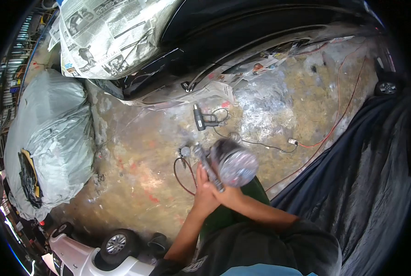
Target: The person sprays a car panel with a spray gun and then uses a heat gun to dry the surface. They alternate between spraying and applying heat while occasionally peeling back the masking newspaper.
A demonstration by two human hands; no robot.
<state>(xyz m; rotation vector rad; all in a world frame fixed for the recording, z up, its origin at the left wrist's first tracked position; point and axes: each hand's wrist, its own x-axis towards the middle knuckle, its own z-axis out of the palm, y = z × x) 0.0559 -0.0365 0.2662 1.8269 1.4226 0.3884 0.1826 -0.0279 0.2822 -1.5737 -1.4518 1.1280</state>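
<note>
In front of my body, both hands meet around a spray gun (208, 168) with a metal body. Its round, paint-smeared cup (237, 166) sticks out to the right and is blurred by motion. My left hand (204, 195) is closed against the gun's left side, fingers pointing up along it. From below the cup, my right hand (229, 195) closes on the gun's lower part; its fingers are partly hidden. A dark red hose (175, 172) curves beside my left hand, near a small round grey fitting (185, 151).
A black heat gun (199, 118) lies on the stained floor (136, 138), its cord running to a white socket (292, 141) on a red extension cord. Beyond is a dark car body (205, 27) with newspaper masking (109, 37). Covered bulks (53, 133) stand left; dark sheeting (352, 184) hangs right.
</note>
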